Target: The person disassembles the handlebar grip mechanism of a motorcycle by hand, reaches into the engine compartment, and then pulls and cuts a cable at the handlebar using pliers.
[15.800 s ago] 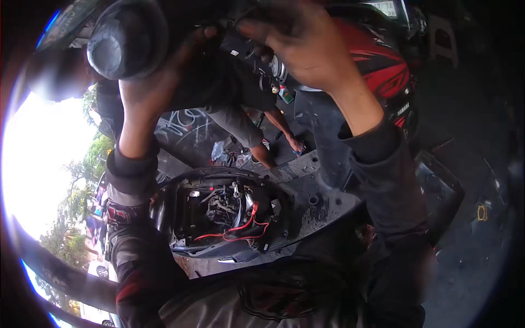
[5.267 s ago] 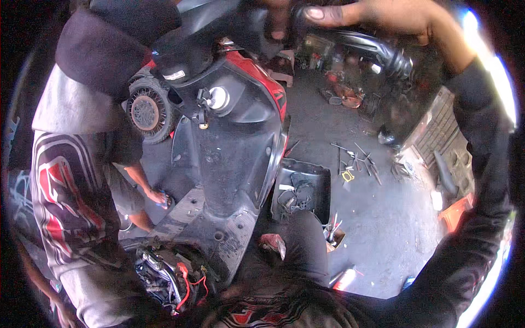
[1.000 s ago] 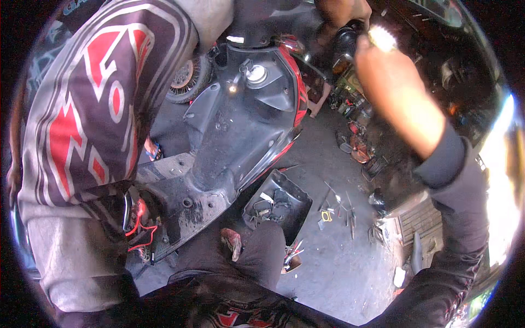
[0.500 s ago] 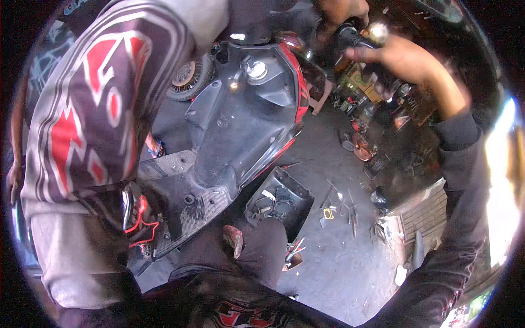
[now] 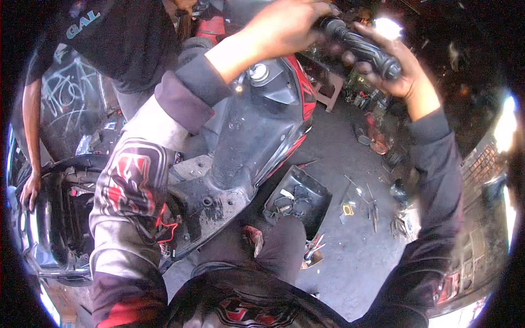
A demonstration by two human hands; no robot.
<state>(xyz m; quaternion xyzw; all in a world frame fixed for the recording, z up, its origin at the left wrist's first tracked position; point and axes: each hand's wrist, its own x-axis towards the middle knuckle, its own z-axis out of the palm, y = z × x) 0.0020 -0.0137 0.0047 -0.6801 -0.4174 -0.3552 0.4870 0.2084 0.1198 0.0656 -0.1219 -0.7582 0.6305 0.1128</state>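
A black ribbed handlebar grip [image 5: 363,50] stands out at the top right of the scooter. My right hand [image 5: 402,63] is closed around it from the outer side, its fingers curled under the rubber. My left hand [image 5: 287,27] reaches across from the left, bent fingers at the grip's inner end; their tips are partly hidden in shadow. Below my arms lies the scooter's dark front body [image 5: 246,126] with red trim, an ignition or cap area at its top. The ridged footboard [image 5: 213,202] extends toward my knees.
Another person's hand [image 5: 31,190] rests on a black rear body section [image 5: 54,229] at left. A black plastic bin [image 5: 311,197] with loose parts stands beside my leg. Several tools [image 5: 372,210] and a yellow piece [image 5: 348,210] lie on the floor. Clutter and a small stool [image 5: 328,90] sit farther off.
My left forearm has swung into view across the scooter's front. My right hand has shifted down along the grip. More of the other person and the rear body section shows at left.
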